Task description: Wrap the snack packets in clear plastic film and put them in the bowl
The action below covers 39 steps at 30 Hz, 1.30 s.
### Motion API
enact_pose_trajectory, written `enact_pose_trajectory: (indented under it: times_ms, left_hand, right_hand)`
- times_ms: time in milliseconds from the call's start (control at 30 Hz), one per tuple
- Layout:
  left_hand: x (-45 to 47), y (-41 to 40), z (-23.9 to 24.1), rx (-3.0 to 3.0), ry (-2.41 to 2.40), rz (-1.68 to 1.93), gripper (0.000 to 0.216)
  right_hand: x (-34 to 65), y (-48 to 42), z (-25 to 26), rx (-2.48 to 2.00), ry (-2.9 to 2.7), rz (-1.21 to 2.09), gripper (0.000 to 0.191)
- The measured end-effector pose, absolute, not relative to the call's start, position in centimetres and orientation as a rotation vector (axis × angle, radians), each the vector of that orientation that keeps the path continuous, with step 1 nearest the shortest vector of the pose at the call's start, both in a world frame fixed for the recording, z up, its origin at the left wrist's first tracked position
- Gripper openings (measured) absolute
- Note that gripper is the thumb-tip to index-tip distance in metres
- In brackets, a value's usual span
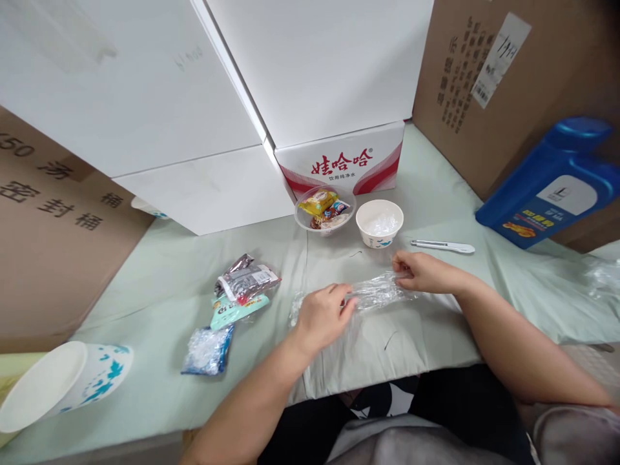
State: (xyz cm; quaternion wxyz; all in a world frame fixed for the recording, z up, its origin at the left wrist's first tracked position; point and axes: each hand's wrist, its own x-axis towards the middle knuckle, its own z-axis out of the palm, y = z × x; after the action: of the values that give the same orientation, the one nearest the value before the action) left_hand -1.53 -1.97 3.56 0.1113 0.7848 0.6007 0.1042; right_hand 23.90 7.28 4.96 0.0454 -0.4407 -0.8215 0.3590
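Note:
A crinkled sheet of clear plastic wrap (375, 294) stretches between my two hands, low over the table near its front edge. My left hand (324, 313) pinches the wrap's left part, and some of the film bunches up beyond those fingers. At the other end my right hand (421, 271) grips it with curled fingers. Just behind the hands stands a white paper bowl (380, 243) with crumpled clear film in it. Beside that, a clear plastic bowl (301, 223) holds several small wrapped snacks (322, 203).
A utility knife (443, 246) lies right of the bowls. On the left are snack packets (247, 284) and a blue-white packet (208, 349). A large paper tub (97, 378) lies tipped at far left. White cartons (339, 161), a brown box (460, 84) and a blue bottle (547, 187) stand behind.

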Motion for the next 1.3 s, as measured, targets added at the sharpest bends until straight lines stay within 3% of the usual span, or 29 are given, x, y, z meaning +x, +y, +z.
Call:
enact_pose_trajectory:
  times_ms: [100, 200, 267, 433, 500, 633, 800, 967, 1067, 1300]
  left_hand:
    - [-1.0, -2.1, 2.9, 2.378, 1.691, 0.194, 0.026]
    - [-0.9, -1.9, 2.3, 2.48, 1.525, 0.229, 0.034]
    - [-0.9, -1.9, 2.0, 2.523, 1.311, 0.278, 0.039]
    - [-0.3, -2.4, 1.3, 2.573, 0.839, 0.206, 0.043]
    - [0.0, -2.5, 1.1, 2.58, 0.751, 0.162, 0.042]
    - [0.3, -2.3, 1.0, 2.554, 0.751, 0.144, 0.046]
    - [0.4, -2.1, 0.8, 2.545, 0.751, 0.159, 0.056]
    - [0.3, -2.1, 0.9, 2.558, 0.748, 0.156, 0.056]
    - [0.3, -2.1, 1.0, 2.55, 0.743, 0.155, 0.055]
    - [0.1, -1.9, 0.6, 2.556, 0.722, 0.269, 0.051]
  right_hand:
    - [24.1, 6.6, 5.5, -0.983, -2.449, 1.672, 0.031]
    - [24.1, 6.2, 5.9, -0.62, -2.405, 2.182, 0.029]
    - [24.0, 6.2, 6.1, -0.382, -2.398, 2.346, 0.037]
    - [24.0, 6.8, 5.1, 0.122, -1.966, 2.603, 0.078]
    - [23.7, 7.0, 4.1, 0.032, -1.766, 2.549, 0.075]
    - [22.6, 7.3, 2.2, -0.6, -1.558, 2.41, 0.049]
    - [21.5, 7.6, 1.3, -1.017, -1.287, 2.365, 0.041]
    - [21.5, 7.4, 1.7, -1.085, -1.244, 2.198, 0.045]
    - [21.5, 7.2, 1.6, -1.07, -1.386, 1.911, 0.049]
    - [21.3, 7.0, 0.9, -0.743, -2.18, 1.491, 0.028]
